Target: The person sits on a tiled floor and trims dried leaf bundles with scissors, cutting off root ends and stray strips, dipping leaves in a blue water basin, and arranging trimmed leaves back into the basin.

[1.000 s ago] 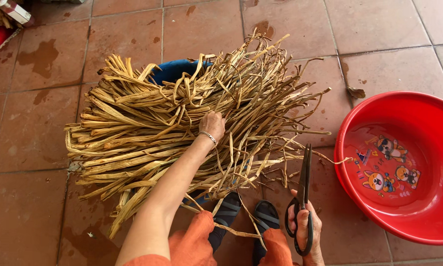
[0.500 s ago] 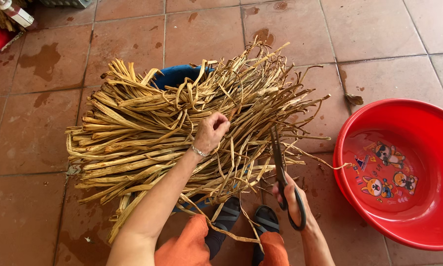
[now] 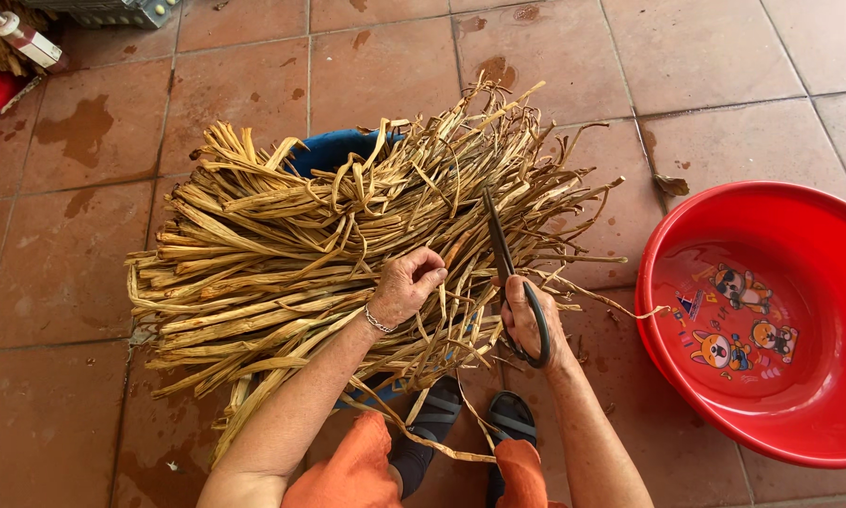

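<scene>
Dried reed strips (image 3: 282,254), a tan bundle lying across a blue tub (image 3: 333,150) on the tiled floor (image 3: 743,85), with the left hand (image 3: 406,287) curled closed on a few strips near the bundle's near edge. Right hand (image 3: 528,320) closed through the loop handles of black scissors (image 3: 507,273), blades pointing away into the strips and apparently nearly together, though the strands partly hide them. Red basin (image 3: 818,414) with cartoon animals at right, well apart from the bundle.
</scene>
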`<state>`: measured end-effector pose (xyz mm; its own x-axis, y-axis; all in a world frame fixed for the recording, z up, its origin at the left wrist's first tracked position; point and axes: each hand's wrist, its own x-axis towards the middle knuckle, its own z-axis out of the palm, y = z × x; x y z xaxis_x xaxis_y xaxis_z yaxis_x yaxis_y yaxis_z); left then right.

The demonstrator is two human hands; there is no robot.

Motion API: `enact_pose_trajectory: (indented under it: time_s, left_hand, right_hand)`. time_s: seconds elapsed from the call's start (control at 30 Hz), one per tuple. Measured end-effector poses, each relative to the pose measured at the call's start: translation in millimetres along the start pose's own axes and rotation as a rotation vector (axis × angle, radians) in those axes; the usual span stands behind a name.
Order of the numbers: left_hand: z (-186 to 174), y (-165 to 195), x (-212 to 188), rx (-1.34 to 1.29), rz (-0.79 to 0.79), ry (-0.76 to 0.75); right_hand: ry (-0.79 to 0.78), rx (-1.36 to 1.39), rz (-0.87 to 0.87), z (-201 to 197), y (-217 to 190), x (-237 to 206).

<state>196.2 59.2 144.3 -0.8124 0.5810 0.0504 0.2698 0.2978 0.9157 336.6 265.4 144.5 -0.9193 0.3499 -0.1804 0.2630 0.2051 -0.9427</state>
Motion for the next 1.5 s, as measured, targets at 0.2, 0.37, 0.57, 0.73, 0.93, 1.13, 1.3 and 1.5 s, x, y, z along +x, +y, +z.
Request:
enact_pose_trajectory:
  time_s: [0.2,0.37,0.57,0.73,0.93,1.13,1.3,1.5]
  left_hand:
    - [14,18,-11,-0.006,-0.064,-0.147]
    - [62,30,-43,0.002,0.137,-0.557]
    - [41,-18,-15,0.234,0.173,-0.051]
    - [29,-56,8,0.494,0.096,-0.038]
    - [75,-52,26,0.848,0.281,-0.206]
    - [76,-23,59,0.774,-0.150,-0.513]
    - [50,8,69,0.234,-0.108,-0.439]
    - [62,47,71,0.111,0.080,-0.408]
  right_hand:
    - [0.167,0.369,0.089,-22,6,-43]
    - [0.344,0.440,-0.065,-55,25,-92]
    - [0.292,0.181,-0.110,-55,59,-135]
    - [0.229,-0.173,0.083,-42,76,-147]
    - [0.205,-0.305,0.118,-37,79,-150]
    - [0.193,-0.370,-0.011,-36,77,-156]
    - [0.158,-0.433,-0.093,-31,68,-155]
    - [0.124,-0.455,0.039,-27,48,-151]
